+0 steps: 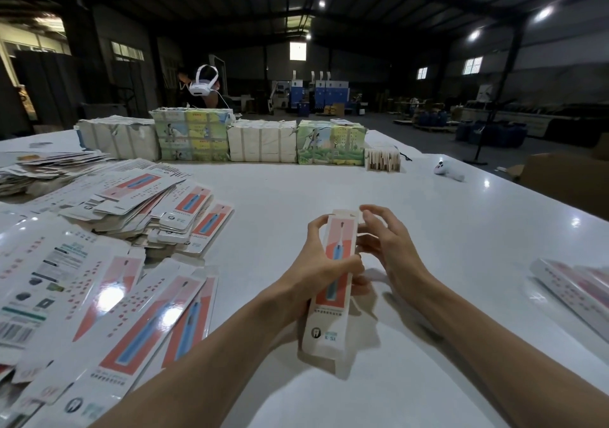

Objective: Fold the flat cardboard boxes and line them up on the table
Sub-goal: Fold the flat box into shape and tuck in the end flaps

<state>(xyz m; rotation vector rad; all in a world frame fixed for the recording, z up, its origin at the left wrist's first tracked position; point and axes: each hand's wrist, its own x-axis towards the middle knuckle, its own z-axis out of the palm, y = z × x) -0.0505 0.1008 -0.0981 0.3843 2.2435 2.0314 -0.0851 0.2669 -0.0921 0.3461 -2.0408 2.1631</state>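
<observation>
While both hands are on it: the box (329, 312) is held up just above the table (329, 180), tilted, its far end between the two sets of fingertips.
Box look: long, narrow and white, with a pink-and-red panel showing a blue toothbrush, a tooth logo near the wrist-side end, and a small flap standing open at the far end.
Left hand (316, 263): wrapped round the box's middle, thumb across the printed face, fingers (316, 226) curled behind the left edge.
Right hand (392, 249): fingers spread and loosely bent, tips touching the box's right edge near the flap.
Flat boxes (148, 203): heaped and fanned out to the left of the left hand, same print.
Folded boxes (573, 289): well right of the right hand, cut off by the frame edge.
Hidden: the box's back face and its near end, which blurs into shadow.
Hard to make out: the small print on the box, and the dim hall beyond the hands.
</observation>
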